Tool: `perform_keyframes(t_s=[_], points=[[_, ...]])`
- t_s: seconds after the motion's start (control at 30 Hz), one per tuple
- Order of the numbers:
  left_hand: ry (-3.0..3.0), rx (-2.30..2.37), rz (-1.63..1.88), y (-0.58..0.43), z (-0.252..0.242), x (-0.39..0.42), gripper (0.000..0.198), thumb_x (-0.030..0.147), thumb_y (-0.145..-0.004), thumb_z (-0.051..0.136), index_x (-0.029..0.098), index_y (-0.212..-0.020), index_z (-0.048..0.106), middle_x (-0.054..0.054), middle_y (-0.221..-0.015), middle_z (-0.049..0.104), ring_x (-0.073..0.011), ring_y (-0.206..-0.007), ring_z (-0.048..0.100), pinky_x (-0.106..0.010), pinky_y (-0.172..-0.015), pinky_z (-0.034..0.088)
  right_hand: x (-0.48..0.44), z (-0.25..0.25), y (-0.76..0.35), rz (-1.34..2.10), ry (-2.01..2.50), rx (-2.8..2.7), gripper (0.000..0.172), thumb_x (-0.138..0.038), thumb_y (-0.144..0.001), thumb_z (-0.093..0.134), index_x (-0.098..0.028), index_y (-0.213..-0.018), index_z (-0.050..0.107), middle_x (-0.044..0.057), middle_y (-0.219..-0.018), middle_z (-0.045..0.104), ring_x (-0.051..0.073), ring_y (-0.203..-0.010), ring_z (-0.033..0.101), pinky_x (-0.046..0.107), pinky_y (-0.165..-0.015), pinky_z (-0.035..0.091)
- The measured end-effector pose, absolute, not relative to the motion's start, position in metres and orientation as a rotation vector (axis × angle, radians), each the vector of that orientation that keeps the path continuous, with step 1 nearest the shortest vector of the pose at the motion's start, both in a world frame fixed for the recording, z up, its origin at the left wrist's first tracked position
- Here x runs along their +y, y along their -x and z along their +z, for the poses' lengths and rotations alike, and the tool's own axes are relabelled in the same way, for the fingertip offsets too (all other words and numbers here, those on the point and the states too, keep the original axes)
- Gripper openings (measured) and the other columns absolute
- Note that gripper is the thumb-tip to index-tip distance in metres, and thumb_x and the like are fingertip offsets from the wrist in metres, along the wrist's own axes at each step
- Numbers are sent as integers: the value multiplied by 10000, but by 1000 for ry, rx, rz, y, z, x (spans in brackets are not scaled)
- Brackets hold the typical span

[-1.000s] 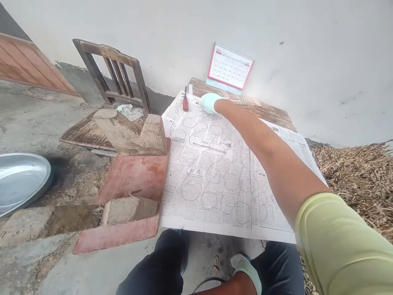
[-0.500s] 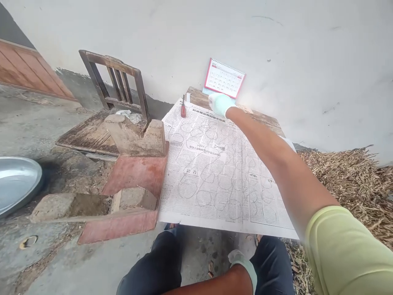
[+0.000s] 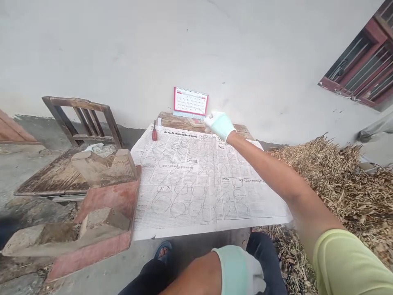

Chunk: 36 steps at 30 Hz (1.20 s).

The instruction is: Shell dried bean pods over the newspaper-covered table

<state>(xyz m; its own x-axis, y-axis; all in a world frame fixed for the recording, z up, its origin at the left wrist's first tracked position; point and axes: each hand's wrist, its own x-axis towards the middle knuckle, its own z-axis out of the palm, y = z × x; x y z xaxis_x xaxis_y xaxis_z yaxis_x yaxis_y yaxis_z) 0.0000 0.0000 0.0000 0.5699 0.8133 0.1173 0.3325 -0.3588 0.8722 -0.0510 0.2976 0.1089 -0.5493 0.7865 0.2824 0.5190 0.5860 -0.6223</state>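
Observation:
My right hand [image 3: 218, 124], in a white and mint-green glove, is over the far edge of the table with its fingers drawn together. A thin dark line shows by the fingertips; what they hold, if anything, is too small to make out. Just left of it stands a red-edged desk calendar [image 3: 190, 101]. Newspaper [image 3: 184, 176] with pencilled loops and ovals covers most of the table. A red-handled screwdriver [image 3: 154, 133] lies at its far left. My left hand [image 3: 242, 270], gloved alike, is low by my right thigh, its fingers partly cut off by the frame.
Left of the table are notched blocks [image 3: 104, 168] on a reddish board [image 3: 107, 200], and a worn wooden chair [image 3: 49, 172]. Dry stalks [image 3: 325, 176] are heaped on the right. A pale wall [image 3: 138, 53] stands behind, with a barred red-framed window [image 3: 362, 61] at upper right.
The view has swung right and up, bringing the window in and taking the metal basin out. My right hand has moved from in front of the calendar to its right side. My left hand shows larger.

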Motion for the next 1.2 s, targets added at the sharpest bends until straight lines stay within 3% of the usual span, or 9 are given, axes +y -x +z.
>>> perform_keyframes(t_s=[0.1,0.13,0.23,0.33,0.47,0.57,0.67,0.87,1.2], points=[[-1788,1227,894,38,34,-2,429,484,-1067,359,360,-1113,767,-8,-939,793,-222,-897,756,-383,-849,601,253,109,-3,901,956,-2130,135,-196,-877,572,-175,-745,593,49,-754,732,152,-666,712,206,-525,476],[-1556,1482,1153,51,45,-1,436,511,-1045,382,336,-1058,781,-3,-858,787,-228,-833,758,-387,-815,608,237,108,-18,939,966,-2093,137,-213,-870,579,-176,-740,602,49,-765,743,152,-670,715,205,-523,485],[-1097,1773,1704,73,69,12,423,540,-981,499,271,-1192,748,-36,-1032,805,-263,-993,757,-431,-958,579,189,100,-50,995,998,-2072,126,-212,-847,586,-177,-734,629,41,-779,757,147,-696,725,207,-557,501],[-1051,1714,1821,66,76,31,431,505,-933,576,226,-1224,726,-72,-1194,783,-273,-1137,722,-420,-1019,550,148,91,-61,984,1099,-2070,137,-228,-851,604,-185,-735,663,19,-761,756,136,-708,708,220,-605,493],[-1075,1918,1785,49,70,46,252,414,-905,608,257,-995,783,-14,-1042,809,-236,-1052,729,-344,-935,546,115,73,-59,1092,1148,-2007,152,-258,-889,602,-201,-752,640,0,-728,739,135,-708,691,231,-623,477],[-1138,1988,1772,53,63,50,268,398,-923,563,259,-797,755,13,-868,793,-212,-921,727,-329,-866,526,107,61,-56,1150,1159,-1995,163,-256,-914,549,-215,-778,627,-12,-713,716,139,-696,670,241,-611,456],[-1149,1918,1759,63,57,54,305,431,-929,558,258,-764,748,17,-803,778,-203,-829,707,-338,-839,513,104,53,-57,981,1207,-2006,144,-274,-912,536,-229,-792,600,-23,-727,671,141,-659,614,260,-592,417],[-1144,1989,1608,80,55,60,360,483,-898,585,257,-638,691,15,-647,710,-203,-709,657,-337,-719,488,101,49,-59,626,1110,-2221,249,-169,-888,452,-209,-656,373,-15,-634,462,142,-600,444,304,-562,287],[-1284,1777,1495,104,56,64,405,469,-844,600,237,-513,631,-14,-585,679,-186,-636,628,-299,-635,507,96,46,-62,1125,1087,-2173,208,-286,-943,477,-240,-825,641,-20,-678,571,133,-576,527,263,-520,380]])
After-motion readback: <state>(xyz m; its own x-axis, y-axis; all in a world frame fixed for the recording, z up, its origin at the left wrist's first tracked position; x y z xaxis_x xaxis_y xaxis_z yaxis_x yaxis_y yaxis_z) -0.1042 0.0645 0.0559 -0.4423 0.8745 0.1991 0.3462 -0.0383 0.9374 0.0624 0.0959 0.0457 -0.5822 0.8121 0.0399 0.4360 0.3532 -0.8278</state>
